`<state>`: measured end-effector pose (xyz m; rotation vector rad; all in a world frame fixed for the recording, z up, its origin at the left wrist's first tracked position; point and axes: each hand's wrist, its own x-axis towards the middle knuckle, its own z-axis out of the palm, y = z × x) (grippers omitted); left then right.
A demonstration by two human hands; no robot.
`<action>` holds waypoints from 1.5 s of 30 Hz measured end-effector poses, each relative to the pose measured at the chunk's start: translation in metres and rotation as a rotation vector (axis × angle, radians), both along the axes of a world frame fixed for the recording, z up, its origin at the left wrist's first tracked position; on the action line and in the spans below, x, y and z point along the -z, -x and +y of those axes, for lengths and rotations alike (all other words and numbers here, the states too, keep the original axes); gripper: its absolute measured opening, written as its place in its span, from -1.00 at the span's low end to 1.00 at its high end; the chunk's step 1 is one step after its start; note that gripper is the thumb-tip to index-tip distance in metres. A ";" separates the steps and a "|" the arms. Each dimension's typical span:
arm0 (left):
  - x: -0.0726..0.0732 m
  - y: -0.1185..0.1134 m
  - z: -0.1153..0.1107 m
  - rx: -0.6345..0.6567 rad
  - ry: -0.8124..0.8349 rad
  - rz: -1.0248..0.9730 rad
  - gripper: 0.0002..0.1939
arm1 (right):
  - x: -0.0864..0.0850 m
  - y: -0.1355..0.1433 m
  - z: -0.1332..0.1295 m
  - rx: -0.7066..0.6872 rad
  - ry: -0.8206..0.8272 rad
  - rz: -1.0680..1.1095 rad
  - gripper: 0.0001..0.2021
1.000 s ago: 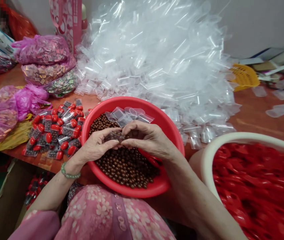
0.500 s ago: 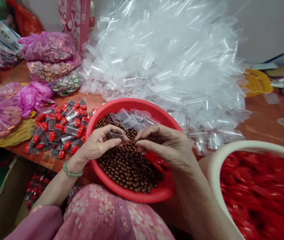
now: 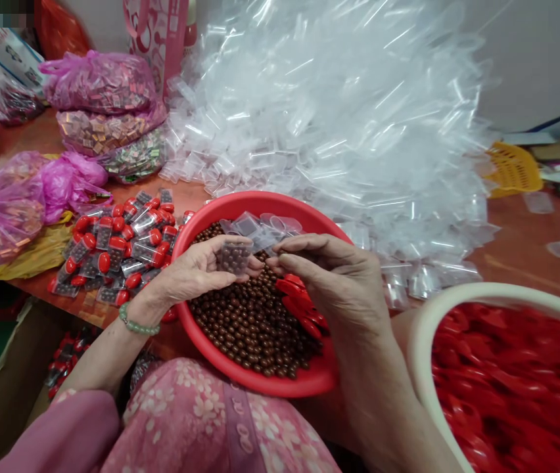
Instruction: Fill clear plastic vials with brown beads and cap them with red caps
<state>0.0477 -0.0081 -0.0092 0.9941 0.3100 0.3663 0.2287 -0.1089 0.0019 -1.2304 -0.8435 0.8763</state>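
My left hand (image 3: 206, 266) holds a small clear case (image 3: 235, 256) with brown balls inside, above a red basin (image 3: 260, 387). Just to its right, my right hand (image 3: 329, 263) has thumb and forefinger pinched together; whatever is between them is too small to make out. Brown balls (image 3: 255, 328) fill much of the basin. Empty clear cases (image 3: 260, 228) lie at its back, and red caps (image 3: 302, 305) sit inside near my right hand.
Filled red-capped cases (image 3: 117, 246) are heaped left of the basin. A large mound of clear cases (image 3: 329, 112) rises behind. At the right are a white tub (image 3: 422, 328) of red caps and a yellow basket (image 3: 514, 169). Pink bags (image 3: 102, 82) stand back left.
The case in my left hand has been turned and shows its flat side with the balls inside. My right hand stays pinched close by. The view has shifted slightly.
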 end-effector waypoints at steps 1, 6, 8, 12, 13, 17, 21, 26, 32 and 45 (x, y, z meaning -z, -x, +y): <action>0.001 0.000 0.000 -0.001 0.009 -0.001 -0.50 | 0.000 0.000 0.000 -0.002 0.001 -0.014 -0.87; -0.002 0.003 -0.004 0.044 0.022 -0.019 -0.50 | -0.005 0.004 0.002 -0.001 -0.042 -0.209 -0.89; -0.006 0.005 -0.006 0.062 0.010 -0.018 -0.54 | -0.008 0.006 0.003 0.002 -0.054 -0.262 -0.91; -0.008 0.008 -0.007 0.055 -0.047 0.006 -0.64 | -0.009 0.009 0.001 -0.001 -0.044 -0.277 -0.95; -0.006 0.007 -0.007 0.040 -0.067 0.015 -0.66 | -0.008 0.009 0.001 -0.005 -0.033 -0.269 -0.95; 0.002 0.005 -0.007 0.011 -0.111 0.035 -0.65 | -0.007 0.011 -0.001 -0.023 -0.001 -0.235 -0.95; 0.002 0.004 -0.008 -0.080 -0.165 0.077 -0.71 | -0.006 0.012 0.001 -0.016 -0.005 -0.241 -0.94; 0.002 0.003 -0.008 -0.061 -0.159 0.081 -0.71 | -0.006 0.014 0.004 0.004 -0.064 -0.269 -0.95; 0.009 -0.004 -0.008 -0.059 -0.148 0.068 -0.72 | -0.011 0.018 0.006 0.011 -0.103 -0.389 -0.96; 0.011 -0.006 -0.008 -0.043 -0.211 0.072 -0.76 | -0.005 0.017 0.014 -0.132 -0.281 -0.835 -0.83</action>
